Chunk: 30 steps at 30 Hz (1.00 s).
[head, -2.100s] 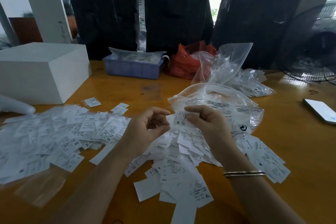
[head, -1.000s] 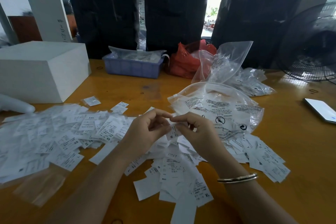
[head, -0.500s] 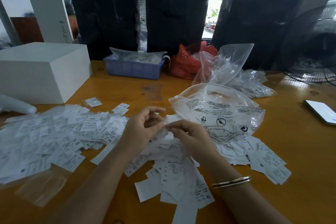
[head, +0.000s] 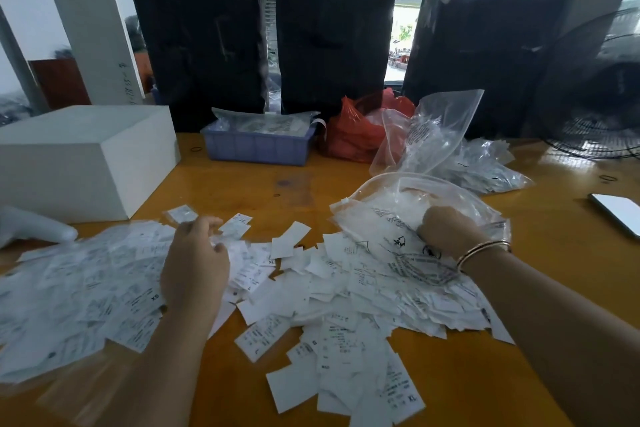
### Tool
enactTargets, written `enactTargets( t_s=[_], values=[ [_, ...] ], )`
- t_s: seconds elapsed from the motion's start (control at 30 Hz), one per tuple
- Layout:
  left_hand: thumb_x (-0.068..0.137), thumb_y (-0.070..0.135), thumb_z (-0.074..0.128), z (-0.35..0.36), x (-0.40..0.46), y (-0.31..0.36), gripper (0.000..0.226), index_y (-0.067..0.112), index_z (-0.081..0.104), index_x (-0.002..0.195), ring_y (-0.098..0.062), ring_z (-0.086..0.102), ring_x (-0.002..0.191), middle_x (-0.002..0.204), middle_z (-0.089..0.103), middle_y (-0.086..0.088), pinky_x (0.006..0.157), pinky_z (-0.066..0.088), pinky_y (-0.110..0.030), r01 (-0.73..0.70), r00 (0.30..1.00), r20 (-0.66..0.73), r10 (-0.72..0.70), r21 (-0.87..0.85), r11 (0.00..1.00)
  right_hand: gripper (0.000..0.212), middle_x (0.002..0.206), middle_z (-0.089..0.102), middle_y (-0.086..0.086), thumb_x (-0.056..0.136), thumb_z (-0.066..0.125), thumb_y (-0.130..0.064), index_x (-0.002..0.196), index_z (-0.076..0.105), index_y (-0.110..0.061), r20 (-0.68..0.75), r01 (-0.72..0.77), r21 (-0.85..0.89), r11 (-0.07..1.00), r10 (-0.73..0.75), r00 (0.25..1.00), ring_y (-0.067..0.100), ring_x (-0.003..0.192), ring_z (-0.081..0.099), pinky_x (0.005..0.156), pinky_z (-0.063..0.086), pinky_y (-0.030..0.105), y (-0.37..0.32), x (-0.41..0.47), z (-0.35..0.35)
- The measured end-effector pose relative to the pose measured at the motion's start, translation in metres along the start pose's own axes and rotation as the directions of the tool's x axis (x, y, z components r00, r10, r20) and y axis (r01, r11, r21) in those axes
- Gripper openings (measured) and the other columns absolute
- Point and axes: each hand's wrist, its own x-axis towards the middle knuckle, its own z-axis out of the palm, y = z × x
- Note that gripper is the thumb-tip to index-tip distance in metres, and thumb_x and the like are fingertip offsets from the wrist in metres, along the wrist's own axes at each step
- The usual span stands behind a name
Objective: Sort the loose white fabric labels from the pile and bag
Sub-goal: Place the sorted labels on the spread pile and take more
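Loose white fabric labels cover the wooden table in two heaps: a spread-out left pile (head: 86, 288) and a middle pile (head: 346, 295) spilling from under a clear printed plastic bag (head: 388, 204). My left hand (head: 195, 263) hovers over the right edge of the left pile, fingers curled, and seems to pinch one white label (head: 221, 243); motion blur hides the detail. My right hand (head: 446, 229), with bangles on the wrist, lies on the bag's printed face. Its fingers curl into the crumpled plastic, and the fingertips are hidden.
A white box (head: 79, 156) stands at the left. At the back are a blue tray (head: 258, 149), a red bag (head: 360, 128) and more clear bags of labels (head: 485, 166). A phone (head: 620, 211) lies at the right, a fan (head: 595, 107) behind it. An empty clear bag (head: 79, 388) lies near the front left.
My hands met over the middle pile, pinching one label together. They have parted: the left hand moved left to the left pile, and the right hand moved right onto the bag, which is now crumpled.
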Motion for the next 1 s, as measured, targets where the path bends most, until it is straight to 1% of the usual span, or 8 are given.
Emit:
enactTargets(
  t_s=[0.1,0.17,0.33,0.47,0.57,0.7,0.87,1.0],
  values=[
    [0.084,0.012,0.067,0.002,-0.002,-0.001,0.034,0.019,0.061,0.117,-0.027,0.054,0.1,0.115,0.06,-0.01,0.078,0.042,-0.039,-0.022,1.0,0.019,0.018,0.25,0.968,0.017,0.097,0.065,0.012,0.089,0.05,-0.01,0.096,0.065,-0.007,-0.113,0.013,-0.023,1.0,-0.015,0.994,0.031,0.088,0.062,0.078,0.046,0.034,-0.006,-0.007,0.002],
    [0.083,0.013,0.068,0.001,-0.003,0.003,0.031,0.018,0.063,0.114,-0.031,0.052,0.105,0.115,0.06,-0.012,0.082,0.041,-0.043,-0.062,0.998,0.001,0.064,0.266,0.962,0.02,0.094,0.066,0.01,0.086,0.049,-0.007,0.093,0.068,-0.011,-0.184,0.004,-0.012,1.0,-0.007,0.983,0.03,0.085,0.062,0.082,0.046,0.035,-0.007,-0.01,0.001],
    [0.082,0.01,0.069,0.002,-0.012,0.019,0.022,0.012,0.068,0.104,-0.03,0.057,0.099,0.108,0.064,-0.011,0.078,0.039,-0.036,-0.269,0.963,-0.004,0.27,0.094,0.959,0.015,0.093,0.065,0.006,0.086,0.053,-0.009,0.087,0.067,-0.014,-0.233,0.008,0.099,0.995,0.016,0.972,0.025,0.082,0.059,0.083,0.047,0.034,-0.006,-0.013,-0.009],
    [0.084,0.009,0.067,0.002,-0.021,0.032,0.019,0.013,0.069,0.103,-0.024,0.056,0.103,0.108,0.064,-0.006,0.083,0.043,-0.032,-0.411,0.907,0.079,0.415,-0.056,0.91,0.013,0.072,0.062,-0.002,0.087,0.061,-0.015,0.077,0.068,-0.014,-0.284,0.025,0.194,0.981,0.031,0.958,0.014,0.063,0.052,0.077,0.05,0.035,-0.004,-0.013,-0.015],
    [0.087,0.01,0.064,0.003,-0.027,0.039,0.019,0.014,0.068,0.105,-0.02,0.054,0.107,0.109,0.063,-0.002,0.088,0.041,-0.029,-0.445,0.878,0.129,0.461,-0.136,0.885,0.017,0.066,0.057,-0.003,0.089,0.057,-0.017,0.075,0.065,-0.012,-0.39,0.06,0.233,0.971,0.037,0.92,0.013,0.058,0.051,0.054,0.041,0.026,-0.003,-0.013,-0.022],
    [0.09,0.013,0.061,0.004,-0.032,0.044,0.02,0.017,0.067,0.108,-0.014,0.05,0.11,0.112,0.061,0.003,0.093,0.037,-0.025,-0.42,0.863,0.196,0.465,-0.231,0.878,0.011,0.073,0.057,0.0,0.085,0.059,-0.013,0.076,0.054,-0.015,-0.477,0.163,0.396,0.904,0.051,0.877,0.011,0.061,0.047,0.05,0.034,0.023,-0.01,-0.017,-0.031],
    [0.091,0.016,0.06,0.005,-0.035,0.049,0.017,0.027,0.064,0.104,-0.001,0.048,0.105,0.108,0.057,0.016,0.087,0.033,-0.012,-0.319,0.854,0.284,0.435,-0.375,0.87,0.015,0.071,0.063,0.002,0.083,0.065,-0.008,0.075,0.055,-0.016,-0.48,0.284,0.697,0.659,0.135,0.867,0.015,0.063,0.058,0.051,0.043,0.02,-0.034,-0.038,-0.041],
    [0.093,0.029,0.056,0.002,-0.035,0.053,0.012,0.038,0.062,0.094,0.005,0.059,0.09,0.092,0.065,0.02,0.072,0.046,-0.009,-0.021,0.835,0.421,0.355,-0.619,0.785,0.012,0.081,0.069,0.009,0.085,0.064,-0.001,0.089,0.057,-0.01,-0.194,0.194,0.98,0.033,0.003,0.981,0.017,0.069,0.07,0.056,0.052,0.018,-0.059,-0.072,-0.039]
  ],
)
